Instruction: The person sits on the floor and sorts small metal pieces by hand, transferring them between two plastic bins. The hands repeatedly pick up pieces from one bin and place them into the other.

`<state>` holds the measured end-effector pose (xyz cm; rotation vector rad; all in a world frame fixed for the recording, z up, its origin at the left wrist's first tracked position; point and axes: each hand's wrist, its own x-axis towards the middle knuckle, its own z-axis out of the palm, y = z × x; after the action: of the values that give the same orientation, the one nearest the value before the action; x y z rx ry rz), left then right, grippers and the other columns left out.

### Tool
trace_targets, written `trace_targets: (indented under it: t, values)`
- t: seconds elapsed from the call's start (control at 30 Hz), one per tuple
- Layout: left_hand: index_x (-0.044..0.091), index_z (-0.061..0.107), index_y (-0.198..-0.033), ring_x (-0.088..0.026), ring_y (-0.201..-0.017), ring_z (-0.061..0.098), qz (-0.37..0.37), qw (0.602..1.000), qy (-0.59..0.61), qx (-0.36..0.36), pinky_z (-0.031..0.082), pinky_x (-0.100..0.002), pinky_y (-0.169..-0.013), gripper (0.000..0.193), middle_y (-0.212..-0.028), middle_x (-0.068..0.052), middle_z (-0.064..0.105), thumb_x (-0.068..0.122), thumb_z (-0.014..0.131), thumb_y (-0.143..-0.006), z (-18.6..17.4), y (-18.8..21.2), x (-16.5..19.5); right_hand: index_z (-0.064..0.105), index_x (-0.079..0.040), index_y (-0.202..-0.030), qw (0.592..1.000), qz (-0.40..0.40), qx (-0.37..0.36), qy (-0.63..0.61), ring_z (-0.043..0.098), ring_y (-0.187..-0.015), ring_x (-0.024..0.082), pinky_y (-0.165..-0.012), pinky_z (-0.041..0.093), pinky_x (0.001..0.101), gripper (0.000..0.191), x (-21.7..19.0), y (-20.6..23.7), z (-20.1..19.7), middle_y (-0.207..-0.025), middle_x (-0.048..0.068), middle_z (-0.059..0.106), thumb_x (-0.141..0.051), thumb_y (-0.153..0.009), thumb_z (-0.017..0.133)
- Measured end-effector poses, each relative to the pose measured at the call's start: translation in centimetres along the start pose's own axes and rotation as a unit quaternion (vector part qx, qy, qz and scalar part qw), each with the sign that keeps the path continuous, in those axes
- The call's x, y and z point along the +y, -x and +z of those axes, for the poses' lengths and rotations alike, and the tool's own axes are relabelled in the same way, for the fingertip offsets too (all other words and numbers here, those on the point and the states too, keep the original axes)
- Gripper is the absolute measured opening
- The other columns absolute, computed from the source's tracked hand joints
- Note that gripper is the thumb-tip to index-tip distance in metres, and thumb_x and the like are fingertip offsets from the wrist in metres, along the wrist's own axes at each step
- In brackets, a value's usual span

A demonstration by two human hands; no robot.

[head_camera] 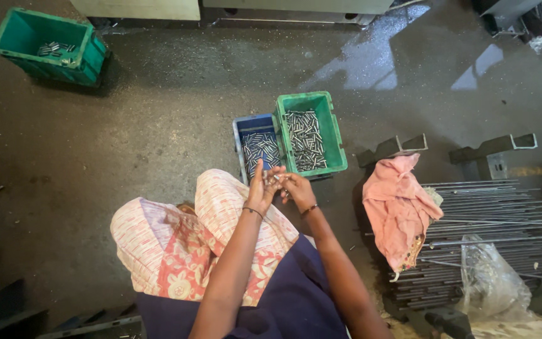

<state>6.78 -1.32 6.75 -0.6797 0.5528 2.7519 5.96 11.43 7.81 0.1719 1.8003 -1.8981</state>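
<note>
- Our left hand (260, 190) and right hand (296, 186) meet over our knee; fingers (275, 179) pinch small metal pins (275, 180).
- Two pin-filled bins just ahead: blue bin (241, 135), green bin (334, 135); a third, teal bin (26, 31), sits far left.
- Pink cloth (396, 207) drapes the steel rods (497, 213) on our right.

far left at the top, a green crate (73, 59) with a few small metal pieces inside. to the right, a pink cloth (398, 210) draped over a stack of long metal rods (503, 213), a crumpled clear plastic bag (490, 282) lying on them. beyond, two metal brackets (494, 147) on the grey concrete floor (170, 119).
</note>
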Motion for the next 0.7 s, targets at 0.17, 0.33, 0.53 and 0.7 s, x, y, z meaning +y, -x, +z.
trace_targets:
  t: [0.17, 0.33, 0.53, 0.7]
  values:
    - [-0.003, 0.069, -0.103, -0.020, -0.064, 0.068, 0.003, 0.999, -0.034, -0.024, 0.054, -0.033, -0.048, 0.065, -0.098, -0.015, 0.077, 0.060, 0.055, -0.099, 0.0, -0.4, -0.4, 0.069, -0.001, -0.117, 0.997, -0.038, -0.070, -0.018, 0.062, -0.068, 0.007, -0.055, 0.054, 0.0234, 0.024, -0.4, 0.0, -0.8, -0.090, 0.003, 0.067, -0.015, -0.097, 0.069]
    - [-0.005, 0.068, -0.105, -0.019, -0.050, 0.061, 0.000, 0.998, -0.065, -0.001, 0.051, -0.031, -0.043, 0.063, -0.082, -0.012, 0.072, 0.057, 0.059, -0.100, -0.1, -0.4, -0.3, 0.069, 0.000, -0.119, 0.997, -0.051, -0.056, 0.005, 0.062, -0.069, 0.007, -0.055, 0.055, 0.0232, 0.027, 0.2, -0.5, -0.3, -0.091, 0.003, 0.067, -0.019, -0.098, 0.070]
    - [-0.003, 0.066, -0.101, -0.019, -0.048, 0.060, -0.001, 0.997, -0.072, 0.028, 0.050, -0.031, -0.042, 0.058, -0.081, -0.013, 0.076, 0.055, 0.058, -0.098, 0.0, -1.0, -0.1, 0.070, -0.001, -0.120, 0.997, -0.062, -0.015, 0.043, 0.062, -0.067, 0.007, -0.053, 0.054, 0.0223, 0.028, 0.8, -1.2, 0.0, -0.090, 0.003, 0.068, -0.019, -0.097, 0.070]
    - [-0.004, 0.068, -0.106, -0.019, -0.053, 0.063, -0.002, 0.995, -0.071, 0.076, 0.051, -0.031, -0.044, 0.051, -0.083, -0.013, 0.075, 0.047, 0.061, -0.099, -0.1, -2.1, 0.0, 0.070, -0.001, -0.116, 0.995, -0.064, -0.002, 0.075, 0.062, -0.065, 0.007, -0.051, 0.056, 0.0228, 0.025, 0.7, -1.9, 0.3, -0.089, 0.004, 0.068, -0.017, -0.098, 0.069]
